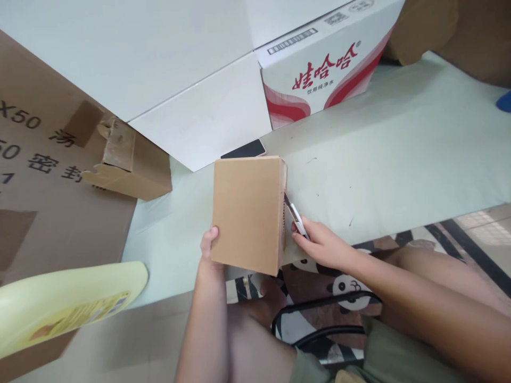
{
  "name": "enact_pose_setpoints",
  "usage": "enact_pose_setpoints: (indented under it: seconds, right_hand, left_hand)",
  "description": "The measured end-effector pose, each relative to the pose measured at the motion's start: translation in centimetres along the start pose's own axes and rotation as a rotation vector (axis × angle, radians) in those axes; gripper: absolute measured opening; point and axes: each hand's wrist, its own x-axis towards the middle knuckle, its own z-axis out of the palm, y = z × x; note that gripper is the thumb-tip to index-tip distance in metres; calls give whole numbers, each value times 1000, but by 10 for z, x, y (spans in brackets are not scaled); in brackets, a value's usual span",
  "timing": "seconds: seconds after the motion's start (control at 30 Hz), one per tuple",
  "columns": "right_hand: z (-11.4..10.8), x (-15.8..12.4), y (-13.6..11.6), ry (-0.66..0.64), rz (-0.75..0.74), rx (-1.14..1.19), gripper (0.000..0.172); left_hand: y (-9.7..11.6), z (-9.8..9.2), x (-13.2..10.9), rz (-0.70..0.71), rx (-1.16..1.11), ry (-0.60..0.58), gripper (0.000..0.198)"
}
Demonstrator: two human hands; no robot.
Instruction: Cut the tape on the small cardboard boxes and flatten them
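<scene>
While the left hand (209,243) clamps the small box (247,213) at the counter's (399,159) near edge, the right hand (319,246), closed on a cutter (294,214), points it up the box's right side.

small carton (247,210) on table (399,154) | phone (244,150) behind it | printed box (323,64) behind right | cutter (294,213) at carton's right side
</scene>
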Motion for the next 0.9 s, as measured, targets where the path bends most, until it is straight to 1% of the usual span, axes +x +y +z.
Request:
enact_pose_setpoints:
  seconds: [0.23,0.33,0.6,0.77,0.9]
  right_hand:
    - [2,-1,3,10,6,-29,10]
    - [1,-1,3,11,0,-32,9]
    - [1,0,2,15,-1,-39,9]
    - [3,0,4,24,-2,-37,10]
    - [3,0,4,16,-1,-34,9]
  left_hand:
    - [2,9,-2,38,-6,-1,64]
    - [2,10,-2,37,2,-9,68]
    - [2,11,-2,37,-10,-2,62]
    - [2,10,-3,43,15,-5,65]
    - [2,9,-3,33,18,-2,62]
